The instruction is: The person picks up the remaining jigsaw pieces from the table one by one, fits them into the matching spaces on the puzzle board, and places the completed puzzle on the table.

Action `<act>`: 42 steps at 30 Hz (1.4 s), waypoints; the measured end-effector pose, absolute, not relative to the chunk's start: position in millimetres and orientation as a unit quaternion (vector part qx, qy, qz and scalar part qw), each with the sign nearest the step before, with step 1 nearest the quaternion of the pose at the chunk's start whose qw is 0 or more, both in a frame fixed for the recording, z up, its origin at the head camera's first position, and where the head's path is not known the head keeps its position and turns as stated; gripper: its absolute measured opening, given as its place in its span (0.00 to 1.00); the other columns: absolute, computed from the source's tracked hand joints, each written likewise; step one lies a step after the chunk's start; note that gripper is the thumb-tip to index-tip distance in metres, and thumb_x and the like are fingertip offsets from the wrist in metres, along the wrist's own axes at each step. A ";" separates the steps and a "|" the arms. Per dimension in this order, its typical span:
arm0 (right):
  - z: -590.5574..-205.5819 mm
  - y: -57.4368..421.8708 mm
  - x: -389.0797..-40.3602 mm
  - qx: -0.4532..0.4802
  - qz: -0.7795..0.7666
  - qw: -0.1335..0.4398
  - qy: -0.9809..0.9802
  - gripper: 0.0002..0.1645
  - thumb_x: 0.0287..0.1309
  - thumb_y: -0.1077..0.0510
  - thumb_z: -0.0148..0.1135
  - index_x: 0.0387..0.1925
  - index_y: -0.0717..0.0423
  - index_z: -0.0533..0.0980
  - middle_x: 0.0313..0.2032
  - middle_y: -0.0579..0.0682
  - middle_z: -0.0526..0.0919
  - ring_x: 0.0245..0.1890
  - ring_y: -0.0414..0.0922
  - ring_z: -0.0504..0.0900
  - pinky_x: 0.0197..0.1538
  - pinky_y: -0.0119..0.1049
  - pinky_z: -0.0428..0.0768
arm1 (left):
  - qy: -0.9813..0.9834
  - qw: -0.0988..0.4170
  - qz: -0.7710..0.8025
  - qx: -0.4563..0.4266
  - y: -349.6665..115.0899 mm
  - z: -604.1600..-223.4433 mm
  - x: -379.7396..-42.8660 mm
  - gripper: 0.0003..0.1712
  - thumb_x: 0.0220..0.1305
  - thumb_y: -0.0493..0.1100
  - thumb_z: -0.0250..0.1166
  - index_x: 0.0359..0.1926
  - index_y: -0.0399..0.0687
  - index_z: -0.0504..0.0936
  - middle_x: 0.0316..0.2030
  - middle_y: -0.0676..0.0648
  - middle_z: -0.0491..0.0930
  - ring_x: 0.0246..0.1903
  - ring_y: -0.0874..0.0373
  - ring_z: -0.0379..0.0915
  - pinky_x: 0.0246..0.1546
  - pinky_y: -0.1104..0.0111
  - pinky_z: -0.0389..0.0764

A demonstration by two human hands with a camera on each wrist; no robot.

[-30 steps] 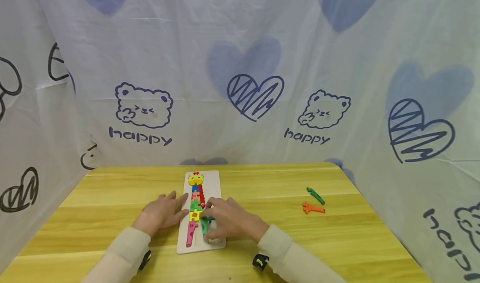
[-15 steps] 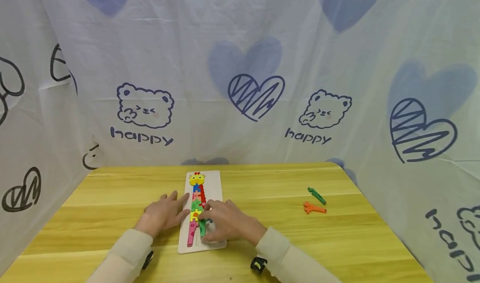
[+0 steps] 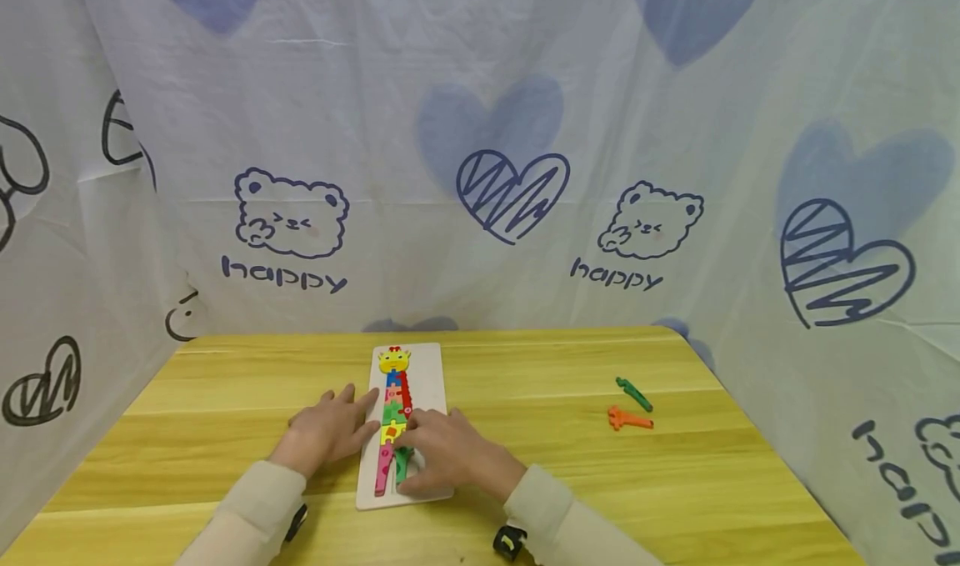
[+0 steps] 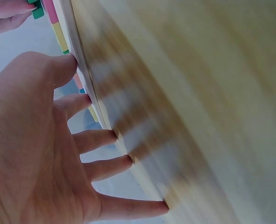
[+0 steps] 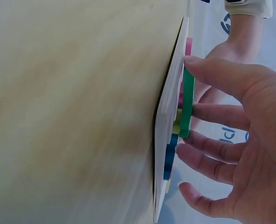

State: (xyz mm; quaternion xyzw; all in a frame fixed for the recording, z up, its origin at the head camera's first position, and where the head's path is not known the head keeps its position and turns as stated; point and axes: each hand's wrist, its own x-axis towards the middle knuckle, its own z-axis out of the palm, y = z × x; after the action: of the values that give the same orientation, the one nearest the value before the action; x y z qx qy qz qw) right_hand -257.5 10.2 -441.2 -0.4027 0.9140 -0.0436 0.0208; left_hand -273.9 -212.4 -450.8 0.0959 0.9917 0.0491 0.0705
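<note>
A white puzzle board lies on the table with a giraffe made of coloured pieces: a yellow head, a patched neck and body, and a pink leg. My right hand pinches a green puzzle piece between thumb and fingertips, close over the board, to the right of the pink leg. A dark teal piece sits on the board by the lower fingers in the right wrist view. My left hand has its fingers spread, fingertips resting along the board's left edge.
On the table to the right lie a slim dark green piece and an orange piece. The wooden table ends at a hanging printed cloth behind and at both sides.
My right hand has moved slightly left with the green puzzle piece, bringing it nearer the pink leg. My left hand has stayed at the board's edge.
</note>
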 end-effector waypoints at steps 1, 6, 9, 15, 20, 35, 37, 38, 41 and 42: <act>-441.6 9.6 -257.5 -0.401 -0.043 0.020 0.915 0.33 0.55 0.33 0.73 0.62 0.34 0.81 0.55 0.40 0.81 0.50 0.36 0.76 0.60 0.52 0.79 | 0.992 0.070 0.048 0.096 -212.4 -450.6 -273.8 0.36 0.77 0.61 0.54 0.78 0.52 0.64 0.75 0.28 0.62 0.69 0.20 0.62 0.50 0.22 0.73; -441.6 7.7 -257.0 -0.396 -0.047 0.025 0.917 0.33 0.56 0.33 0.73 0.62 0.33 0.81 0.57 0.41 0.80 0.53 0.37 0.77 0.65 0.59 0.78 | 0.992 0.070 0.049 0.094 -212.5 -450.3 -273.7 0.36 0.77 0.61 0.54 0.78 0.52 0.64 0.75 0.28 0.62 0.69 0.20 0.62 0.50 0.21 0.73; -441.1 7.1 -256.9 -0.395 -0.050 0.032 0.917 0.33 0.56 0.33 0.73 0.62 0.33 0.80 0.57 0.41 0.80 0.53 0.37 0.77 0.65 0.61 0.77 | 0.992 0.073 0.052 0.092 -212.5 -450.2 -273.6 0.36 0.77 0.61 0.53 0.78 0.52 0.64 0.75 0.28 0.62 0.70 0.20 0.61 0.50 0.21 0.72; -439.6 7.0 -257.1 -0.397 -0.048 0.036 0.916 0.34 0.55 0.33 0.74 0.62 0.32 0.81 0.58 0.41 0.80 0.53 0.37 0.77 0.61 0.53 0.79 | 0.992 0.074 0.049 0.091 -212.2 -450.6 -274.2 0.36 0.77 0.61 0.53 0.78 0.53 0.64 0.75 0.29 0.62 0.70 0.21 0.61 0.49 0.20 0.72; -438.3 7.2 -257.5 -0.398 -0.046 0.040 0.915 0.34 0.54 0.32 0.74 0.62 0.32 0.81 0.58 0.41 0.81 0.52 0.36 0.76 0.56 0.45 0.79 | 0.992 0.074 0.049 0.090 -211.8 -451.0 -274.3 0.36 0.77 0.61 0.53 0.78 0.53 0.63 0.76 0.29 0.61 0.70 0.21 0.61 0.49 0.20 0.73; -440.1 6.9 -259.3 -0.400 -0.049 0.042 0.914 0.35 0.51 0.31 0.75 0.61 0.32 0.82 0.59 0.40 0.81 0.54 0.36 0.77 0.55 0.44 0.79 | 0.992 0.078 0.049 0.084 -210.8 -450.9 -273.7 0.36 0.77 0.61 0.52 0.79 0.54 0.63 0.76 0.29 0.60 0.71 0.21 0.59 0.47 0.19 0.72; -440.0 5.9 -259.3 -0.397 -0.050 0.042 0.916 0.35 0.51 0.31 0.75 0.61 0.32 0.82 0.60 0.41 0.81 0.55 0.36 0.77 0.58 0.47 0.80 | 0.992 0.079 0.049 0.083 -210.8 -450.9 -273.7 0.36 0.77 0.61 0.52 0.79 0.54 0.63 0.76 0.29 0.60 0.71 0.21 0.59 0.47 0.19 0.72; -440.0 5.5 -259.5 -0.395 -0.050 0.041 0.916 0.35 0.51 0.31 0.75 0.61 0.32 0.82 0.60 0.41 0.81 0.55 0.36 0.78 0.58 0.47 0.80 | 0.992 0.079 0.049 0.084 -210.9 -451.0 -273.8 0.36 0.77 0.61 0.52 0.79 0.54 0.63 0.76 0.29 0.60 0.71 0.20 0.59 0.47 0.19 0.72; -439.8 4.9 -260.1 -0.396 -0.052 0.037 0.916 0.34 0.51 0.31 0.75 0.60 0.33 0.82 0.59 0.41 0.82 0.54 0.36 0.78 0.58 0.47 0.80 | 0.992 0.077 0.049 0.085 -211.0 -450.9 -273.7 0.36 0.77 0.61 0.52 0.79 0.54 0.63 0.76 0.29 0.61 0.71 0.20 0.60 0.47 0.19 0.72; -439.9 4.8 -260.4 -0.396 -0.053 0.035 0.916 0.34 0.51 0.31 0.75 0.59 0.33 0.83 0.59 0.41 0.82 0.52 0.35 0.78 0.57 0.46 0.80 | 0.992 0.077 0.049 0.085 -211.1 -450.9 -273.8 0.36 0.77 0.61 0.52 0.79 0.54 0.63 0.76 0.29 0.61 0.71 0.21 0.60 0.47 0.19 0.72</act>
State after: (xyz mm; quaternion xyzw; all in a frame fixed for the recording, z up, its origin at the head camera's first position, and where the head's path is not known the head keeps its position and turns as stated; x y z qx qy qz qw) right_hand -260.4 4.8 -439.9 -0.3960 0.9160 -0.0530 0.0355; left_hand -273.8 -211.1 -450.9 0.0852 0.9922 0.0485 0.0773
